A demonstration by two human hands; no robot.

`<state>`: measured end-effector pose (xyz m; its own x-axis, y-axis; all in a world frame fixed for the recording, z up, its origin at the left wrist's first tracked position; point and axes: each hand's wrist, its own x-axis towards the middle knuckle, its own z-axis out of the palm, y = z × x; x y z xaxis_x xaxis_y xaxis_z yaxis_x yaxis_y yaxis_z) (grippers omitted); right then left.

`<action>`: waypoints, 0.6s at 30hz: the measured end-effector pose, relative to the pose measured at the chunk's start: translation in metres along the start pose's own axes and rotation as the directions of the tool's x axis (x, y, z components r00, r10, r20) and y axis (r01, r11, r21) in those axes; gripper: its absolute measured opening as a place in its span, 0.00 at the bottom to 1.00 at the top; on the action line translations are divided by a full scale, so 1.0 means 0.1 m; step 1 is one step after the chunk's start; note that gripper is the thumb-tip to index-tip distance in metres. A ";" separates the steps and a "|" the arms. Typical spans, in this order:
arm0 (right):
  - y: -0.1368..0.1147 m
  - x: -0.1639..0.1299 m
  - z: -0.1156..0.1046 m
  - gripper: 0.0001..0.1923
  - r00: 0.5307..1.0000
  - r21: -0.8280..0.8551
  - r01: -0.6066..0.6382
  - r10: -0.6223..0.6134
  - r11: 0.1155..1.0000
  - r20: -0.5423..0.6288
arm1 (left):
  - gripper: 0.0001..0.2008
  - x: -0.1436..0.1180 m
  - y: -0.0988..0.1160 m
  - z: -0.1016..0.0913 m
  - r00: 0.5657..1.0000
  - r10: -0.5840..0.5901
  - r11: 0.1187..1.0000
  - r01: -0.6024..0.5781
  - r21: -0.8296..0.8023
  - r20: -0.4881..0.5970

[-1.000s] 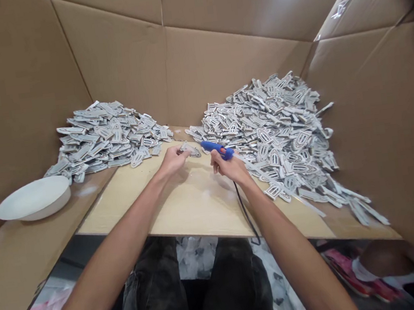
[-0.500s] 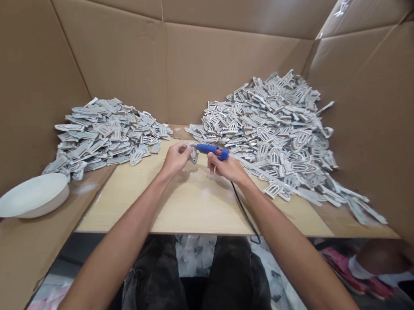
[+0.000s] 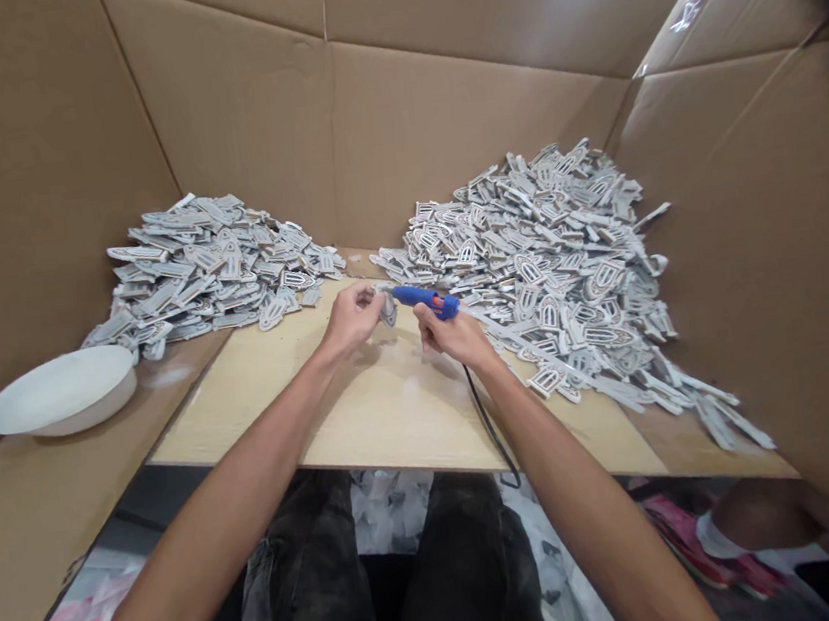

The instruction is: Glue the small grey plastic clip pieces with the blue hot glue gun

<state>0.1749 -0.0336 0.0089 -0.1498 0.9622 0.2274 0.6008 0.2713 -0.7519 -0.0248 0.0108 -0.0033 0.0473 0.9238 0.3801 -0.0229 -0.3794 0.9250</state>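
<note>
My right hand [image 3: 455, 336] is closed around the handle of a blue glue gun [image 3: 420, 300], whose nozzle points left; its black cord [image 3: 485, 413] hangs over the board's front edge. Pinched in my left hand [image 3: 352, 320] is a small grey-white arched piece [image 3: 388, 309], partly covered by the fingers. The nozzle is at the upper part of this piece; whether they touch I cannot tell. Both hands are above a pale wooden board [image 3: 375, 426].
A heap of similar arched pieces [image 3: 205, 266] lies at back left, a larger heap [image 3: 545, 264] at right. A white bowl [image 3: 62, 394] stands at far left. Cardboard walls [image 3: 439, 136] enclose the back and sides. Another person's leg [image 3: 764, 514] shows below right.
Hardly anything differs. The small piece in my left hand has tilted slightly, while the glue gun stays almost in place.
</note>
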 end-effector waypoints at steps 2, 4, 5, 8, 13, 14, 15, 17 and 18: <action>0.01 0.01 0.00 0.38 1.000 0.004 0.003 -0.003 1.000 0.002 | 0.08 -0.01 0.02 0.00 1.000 0.007 1.000 -0.007 0.009 -0.001; 0.02 0.01 0.01 0.38 1.000 0.018 0.011 -0.011 1.000 -0.006 | 0.08 -0.01 0.03 0.00 1.000 0.016 1.000 -0.016 0.014 -0.006; 0.02 0.01 0.01 0.38 1.000 0.027 0.014 -0.014 1.000 -0.012 | 0.08 -0.01 0.04 0.00 1.000 0.019 1.000 -0.018 0.018 -0.008; 0.03 0.02 0.02 0.39 1.000 0.030 0.008 -0.008 1.000 -0.023 | 0.07 -0.02 0.04 0.00 1.000 0.018 0.999 -0.017 0.030 -0.012; 0.02 0.01 0.01 0.40 1.000 0.032 -0.002 0.002 0.999 0.001 | 0.06 -0.01 0.04 0.00 1.000 0.009 1.000 -0.009 0.012 -0.014; 0.02 0.01 0.01 0.40 1.000 0.031 0.001 -0.001 1.000 0.000 | 0.06 -0.01 0.03 0.00 1.000 0.012 1.000 -0.012 0.011 -0.011; 0.02 0.01 0.02 0.40 1.000 0.026 0.002 -0.002 1.000 -0.009 | 0.06 -0.01 0.03 0.00 1.000 0.018 1.000 -0.018 0.011 -0.008; 0.02 0.01 0.02 0.40 1.000 0.012 -0.004 0.005 1.000 -0.024 | 0.06 -0.01 0.04 0.00 0.999 0.033 0.999 -0.033 0.014 -0.001; 0.01 0.00 0.02 0.40 0.999 0.006 -0.010 0.011 1.000 -0.030 | 0.06 -0.01 0.04 0.00 0.999 0.041 0.999 -0.041 0.016 0.001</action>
<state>0.1740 -0.0330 0.0065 -0.1195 0.9639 0.2381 0.5976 0.2613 -0.7580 -0.0254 0.0086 -0.0004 0.0477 0.9075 0.4173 -0.0090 -0.4174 0.9087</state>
